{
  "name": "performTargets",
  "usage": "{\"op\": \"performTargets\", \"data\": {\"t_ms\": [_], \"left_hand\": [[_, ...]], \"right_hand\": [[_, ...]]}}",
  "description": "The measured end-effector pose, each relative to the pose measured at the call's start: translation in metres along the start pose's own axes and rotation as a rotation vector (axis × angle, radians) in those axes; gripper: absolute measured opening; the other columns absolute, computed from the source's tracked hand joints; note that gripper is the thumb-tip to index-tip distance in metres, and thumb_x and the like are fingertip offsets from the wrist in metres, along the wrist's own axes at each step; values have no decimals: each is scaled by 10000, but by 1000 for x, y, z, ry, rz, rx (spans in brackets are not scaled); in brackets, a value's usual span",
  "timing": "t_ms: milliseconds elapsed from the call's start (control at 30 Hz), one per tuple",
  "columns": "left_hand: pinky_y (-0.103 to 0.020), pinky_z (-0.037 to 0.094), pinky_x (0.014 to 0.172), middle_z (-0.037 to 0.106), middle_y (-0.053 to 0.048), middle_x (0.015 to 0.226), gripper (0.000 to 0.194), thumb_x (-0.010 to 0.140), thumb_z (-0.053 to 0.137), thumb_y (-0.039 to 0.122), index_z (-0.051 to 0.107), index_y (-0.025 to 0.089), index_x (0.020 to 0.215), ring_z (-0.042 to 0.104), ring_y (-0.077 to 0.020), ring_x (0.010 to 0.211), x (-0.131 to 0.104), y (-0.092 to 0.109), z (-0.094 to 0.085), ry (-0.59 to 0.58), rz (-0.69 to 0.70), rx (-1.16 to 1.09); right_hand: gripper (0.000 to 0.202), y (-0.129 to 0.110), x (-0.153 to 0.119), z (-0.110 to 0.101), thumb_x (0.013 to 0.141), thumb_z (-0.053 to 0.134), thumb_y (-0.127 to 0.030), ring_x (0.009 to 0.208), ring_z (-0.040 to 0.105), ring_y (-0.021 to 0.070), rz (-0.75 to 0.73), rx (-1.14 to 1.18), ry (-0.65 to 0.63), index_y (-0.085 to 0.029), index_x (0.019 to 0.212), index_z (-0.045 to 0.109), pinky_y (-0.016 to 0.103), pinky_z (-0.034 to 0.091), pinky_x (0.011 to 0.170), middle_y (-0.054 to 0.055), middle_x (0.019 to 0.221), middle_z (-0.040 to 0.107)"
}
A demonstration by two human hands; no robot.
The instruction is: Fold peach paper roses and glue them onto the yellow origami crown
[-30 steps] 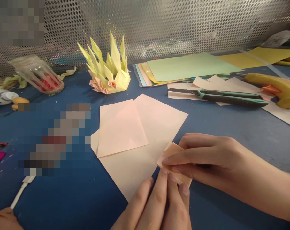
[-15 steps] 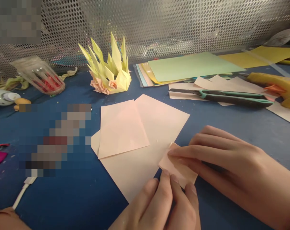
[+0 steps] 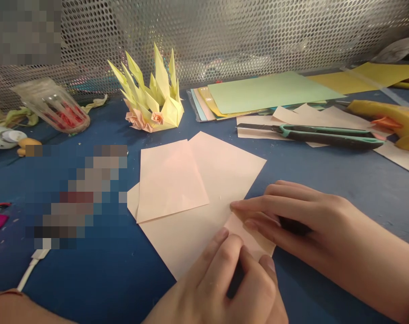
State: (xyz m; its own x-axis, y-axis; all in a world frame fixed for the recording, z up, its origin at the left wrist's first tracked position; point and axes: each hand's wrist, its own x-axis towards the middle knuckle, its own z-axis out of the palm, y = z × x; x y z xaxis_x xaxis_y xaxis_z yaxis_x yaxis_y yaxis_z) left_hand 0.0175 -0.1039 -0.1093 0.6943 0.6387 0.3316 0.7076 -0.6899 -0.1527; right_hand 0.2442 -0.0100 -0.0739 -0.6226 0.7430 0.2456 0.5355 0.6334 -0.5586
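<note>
A small folded pale pink paper [image 3: 247, 234] lies at the lower right edge of a stack of larger pink sheets. My left hand [image 3: 221, 283] is closed on its near edge, fingertips pressed to the paper. From the right, my right hand [image 3: 302, 220] holds the far side, with the index fingertip at the top corner and the thumb on the paper's face. My fingers partly cover the folds. Under and beside it are a large pink sheet [image 3: 231, 157] and a smaller pink square [image 3: 170, 184] lying on top of that.
Behind stands a yellow folded-paper plant [image 3: 155, 99] with pink paper roses. Coloured sheets [image 3: 265, 94], scissors [image 3: 326, 135], paper scraps [image 3: 312, 114] and a yellow glue gun [image 3: 390, 117] lie at right. A tilted clear jar [image 3: 59, 108], a white cable [image 3: 29, 272] and a blurred-out object are at left.
My right index finger has moved left over the paper's top corner. My left fingers have slid up along its near edge, covering more of it. The paper stays put.
</note>
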Motion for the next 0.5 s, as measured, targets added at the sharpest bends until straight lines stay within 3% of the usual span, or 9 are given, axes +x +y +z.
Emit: {"op": "performTargets", "data": {"t_ms": [200,333,500], "left_hand": [[-210,599,986,755,-18,1266,377,1043,479,216,732,212,1323,757,-200,1162,10,-17,-12,-35,178,17],[-225,585,1044,768,-67,1237,395,986,602,154,700,178,1368,767,-202,1110,10,-15,-13,-48,141,-15],[-262,639,984,777,-66,1215,465,978,588,96,654,181,1430,739,-247,1196,7,-3,-7,-34,20,-10]], "right_hand": [[297,-1,0,2,1058,543,-401,623,642,138,-13,-28,14,-294,1107,816,236,514,521,6,727,645],[364,-3,1,3,1081,491,-434,607,637,153,-51,-87,22,-287,1125,821,260,501,516,13,696,636],[338,-5,2,2,1071,500,-426,588,624,152,-89,-147,-12,-269,1116,796,276,491,517,9,728,664]]}}
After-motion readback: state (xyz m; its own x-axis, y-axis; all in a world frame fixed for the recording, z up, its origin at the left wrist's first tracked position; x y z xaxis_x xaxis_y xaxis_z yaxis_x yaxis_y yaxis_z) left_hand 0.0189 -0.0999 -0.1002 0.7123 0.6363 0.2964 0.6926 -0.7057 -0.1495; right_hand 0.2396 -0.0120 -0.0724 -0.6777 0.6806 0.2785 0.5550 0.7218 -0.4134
